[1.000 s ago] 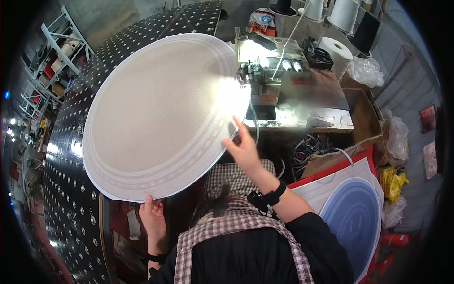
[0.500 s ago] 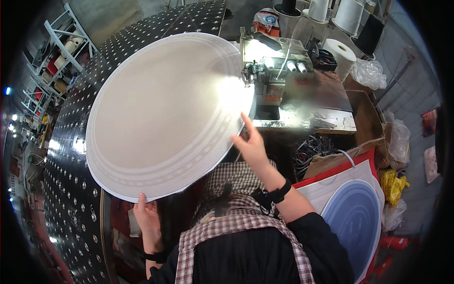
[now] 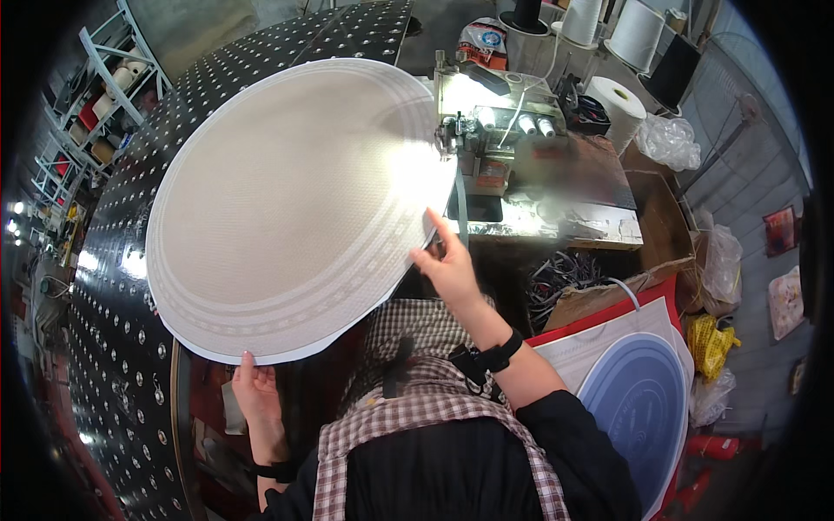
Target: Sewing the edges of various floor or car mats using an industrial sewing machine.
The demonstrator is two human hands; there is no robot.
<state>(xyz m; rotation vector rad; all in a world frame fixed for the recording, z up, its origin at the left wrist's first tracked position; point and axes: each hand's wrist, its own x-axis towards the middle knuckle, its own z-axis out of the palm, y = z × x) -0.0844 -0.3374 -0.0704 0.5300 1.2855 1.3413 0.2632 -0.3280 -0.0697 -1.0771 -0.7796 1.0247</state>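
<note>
A large oval beige mat (image 3: pixel 278 208) with pale banded borders and a white edge lies over the black table, its right edge at the lit sewing machine (image 3: pixel 495 122). At the mat's near edge my left hand (image 3: pixel 258 395) has its thumb on top and its other fingers below. My right hand (image 3: pixel 452 271) grips the right edge, just short of the machine head, with part of its fingers hidden by the mat. A grey strip (image 3: pixel 462 208) hangs beside the machine's plate. Glare hides the spot where mat and machine meet.
The black table (image 3: pixel 122 347) is studded with metal balls. White and black thread cones (image 3: pixel 634 39) stand behind the machine. To the right are a cardboard box (image 3: pixel 656 204), a pile of grey strips (image 3: pixel 560 278) and a blue oval mat (image 3: pixel 638 408) on a red-edged stack.
The whole view has shifted slightly. My right hand has closed on the mat's edge, where its fingers were spread before. The grey strip beside the machine shows more clearly. My left hand keeps its place.
</note>
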